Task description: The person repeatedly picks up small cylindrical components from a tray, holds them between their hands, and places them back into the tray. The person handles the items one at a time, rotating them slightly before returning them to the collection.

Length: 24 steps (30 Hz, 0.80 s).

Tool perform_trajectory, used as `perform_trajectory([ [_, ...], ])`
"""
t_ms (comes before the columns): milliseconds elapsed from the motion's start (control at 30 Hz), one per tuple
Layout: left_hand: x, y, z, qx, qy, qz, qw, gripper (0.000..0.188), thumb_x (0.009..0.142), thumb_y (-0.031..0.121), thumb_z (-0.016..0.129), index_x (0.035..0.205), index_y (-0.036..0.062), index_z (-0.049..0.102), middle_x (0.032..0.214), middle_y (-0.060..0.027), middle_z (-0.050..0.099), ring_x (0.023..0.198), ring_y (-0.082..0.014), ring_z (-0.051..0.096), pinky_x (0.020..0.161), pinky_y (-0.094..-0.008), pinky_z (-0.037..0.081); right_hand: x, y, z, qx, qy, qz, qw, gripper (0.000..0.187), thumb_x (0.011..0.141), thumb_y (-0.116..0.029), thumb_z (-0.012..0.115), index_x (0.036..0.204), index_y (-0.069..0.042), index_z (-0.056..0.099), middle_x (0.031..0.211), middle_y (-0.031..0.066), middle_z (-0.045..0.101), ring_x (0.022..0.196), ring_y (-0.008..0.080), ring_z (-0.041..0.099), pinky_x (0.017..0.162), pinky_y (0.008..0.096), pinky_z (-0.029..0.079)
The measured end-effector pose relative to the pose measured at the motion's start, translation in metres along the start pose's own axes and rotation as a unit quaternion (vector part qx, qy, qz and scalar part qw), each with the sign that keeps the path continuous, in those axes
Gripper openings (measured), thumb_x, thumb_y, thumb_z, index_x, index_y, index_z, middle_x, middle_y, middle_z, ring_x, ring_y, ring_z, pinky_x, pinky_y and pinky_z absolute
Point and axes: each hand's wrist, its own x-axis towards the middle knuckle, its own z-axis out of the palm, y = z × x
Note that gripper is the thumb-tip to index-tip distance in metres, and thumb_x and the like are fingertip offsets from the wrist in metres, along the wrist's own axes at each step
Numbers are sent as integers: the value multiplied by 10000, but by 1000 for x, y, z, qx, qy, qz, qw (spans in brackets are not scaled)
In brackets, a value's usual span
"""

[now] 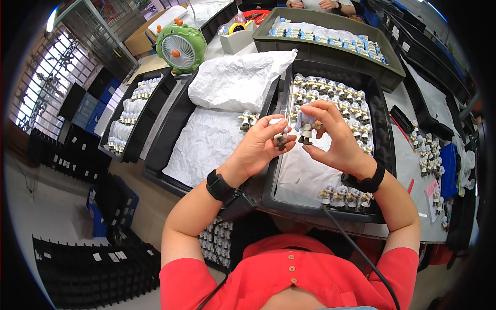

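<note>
Trays (pixel 383 124) of matching figurines (pixel 342 93) show a workshop.

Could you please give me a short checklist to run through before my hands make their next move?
1. Left hand has its figurine in a fingertip grip: ok.
2. Right hand has a second figurine between thumb and fingers: ok.
3. One hand free: not ok, both are occupied.
4. Bare paper showing in the right tray: ok, between the far rows and the near row.
5. White lining in the left tray: ok, widely exposed.
6. Held figurines free of flaws: cannot tell, too small.
</note>
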Motion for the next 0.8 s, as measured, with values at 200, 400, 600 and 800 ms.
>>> perform_trajectory([
  [200, 0, -4, 5, 122, -9, 98, 988, 417, 923, 105, 536, 1301, 1, 393, 1019, -89, 559, 996, -206, 604, 849, -331, 516, 1, -5, -2, -40, -23, 12, 999, 669, 657, 63, 659, 1278, -72, 449, 1188, 141, 419, 988, 278, 544, 810, 355, 491],
  [400, 4, -13, 7, 235, -14, 136, 962, 416, 882, 75, 608, 1254, 21, 431, 1029, -59, 557, 953, -137, 608, 805, -268, 518, -3, 4, 6, -54, -31, -20, 998, 670, 659, 89, 638, 1275, -96, 450, 1179, 144, 408, 975, 297, 553, 830, 363, 487],
  [600, 4, -16, 7, 227, -22, 126, 965, 427, 834, 80, 683, 1199, 50, 464, 1022, -49, 579, 911, -96, 601, 755, -237, 521, 0, -4, 9, -14, -2, -11, 1000, 671, 658, 63, 668, 1269, -124, 462, 1153, 138, 416, 954, 277, 551, 795, 345, 496],
  [800, 3, -15, 15, 249, -54, 161, 953, 433, 808, 66, 705, 1189, 57, 499, 944, -14, 599, 852, -87, 608, 731, -230, 521, -4, -1, 10, -57, -18, -41, 997, 721, 639, 42, 694, 1294, -111, 434, 1174, 163, 421, 1071, 334, 493, 856, 369, 477],
])
